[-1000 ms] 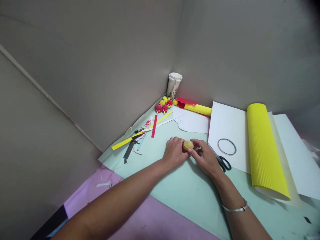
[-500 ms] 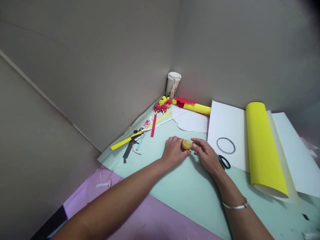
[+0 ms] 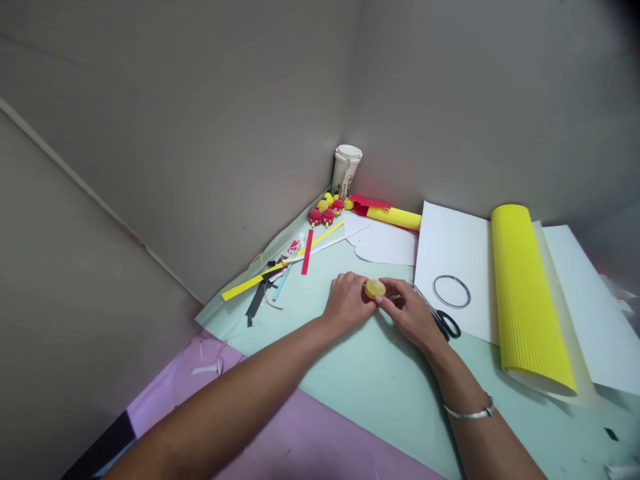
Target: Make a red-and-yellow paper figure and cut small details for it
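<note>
Between my hands, over the pale green sheet point(image 3: 350, 380), is a small round piece with a yellow domed top and a red lower part, a yellow-and-red paper ball point(image 3: 375, 288). My left hand point(image 3: 347, 301) is closed on its left side, the fingers curled round the far side. From the right, my right hand point(image 3: 407, 313) pinches it, thumb at the near edge and fingers at the back. Much of the red part is hidden by my fingers. Just beyond my right wrist lie black-handled scissors point(image 3: 447, 325), partly covered by the hand.
Several red and yellow paper balls point(image 3: 327, 216) cluster by a lidded white cup point(image 3: 347, 167) in the corner. Paper strips point(image 3: 255, 282) and scraps lie to the left. On the right are a yellow corrugated roll point(image 3: 530, 300), white sheets point(image 3: 453, 233) and a grey ring point(image 3: 452, 291).
My right hand has moved slightly left, its thumb and fingers closing on the paper ball. More of the scissors shows now. My left hand stays in place.
</note>
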`<state>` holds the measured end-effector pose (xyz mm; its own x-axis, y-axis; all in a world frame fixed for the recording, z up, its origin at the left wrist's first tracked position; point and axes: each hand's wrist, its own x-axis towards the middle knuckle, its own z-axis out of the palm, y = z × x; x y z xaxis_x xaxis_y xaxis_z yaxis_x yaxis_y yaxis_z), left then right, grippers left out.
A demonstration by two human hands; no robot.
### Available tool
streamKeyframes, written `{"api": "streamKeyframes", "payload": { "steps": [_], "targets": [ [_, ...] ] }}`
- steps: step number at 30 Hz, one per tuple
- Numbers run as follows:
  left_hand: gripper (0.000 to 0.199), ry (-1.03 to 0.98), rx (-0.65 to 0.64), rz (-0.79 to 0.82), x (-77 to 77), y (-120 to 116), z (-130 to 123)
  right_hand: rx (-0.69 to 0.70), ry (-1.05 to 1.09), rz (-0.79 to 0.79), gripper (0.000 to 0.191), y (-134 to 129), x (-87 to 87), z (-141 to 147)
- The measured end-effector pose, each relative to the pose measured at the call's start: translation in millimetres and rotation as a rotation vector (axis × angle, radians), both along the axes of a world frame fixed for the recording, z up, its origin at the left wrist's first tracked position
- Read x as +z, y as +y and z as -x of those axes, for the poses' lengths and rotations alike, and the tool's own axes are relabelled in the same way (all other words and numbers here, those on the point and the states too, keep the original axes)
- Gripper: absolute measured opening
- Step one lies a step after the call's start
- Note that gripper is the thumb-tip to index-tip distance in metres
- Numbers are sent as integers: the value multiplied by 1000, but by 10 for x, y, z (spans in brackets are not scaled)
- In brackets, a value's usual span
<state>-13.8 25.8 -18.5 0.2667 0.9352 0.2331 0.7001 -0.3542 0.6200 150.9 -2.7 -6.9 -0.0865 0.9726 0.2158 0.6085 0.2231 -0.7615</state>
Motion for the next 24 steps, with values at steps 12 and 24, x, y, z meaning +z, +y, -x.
{"api": "streamKeyframes", "payload": {
  "steps": [12,24],
  "targets": [
    [29,2,2,2,-20,-7,1,-2,5,25,41,3,-22,-7],
    [29,-1,-2,4,-12,-11,5,8,2,25,40,-5,1,7]
  ]
}}
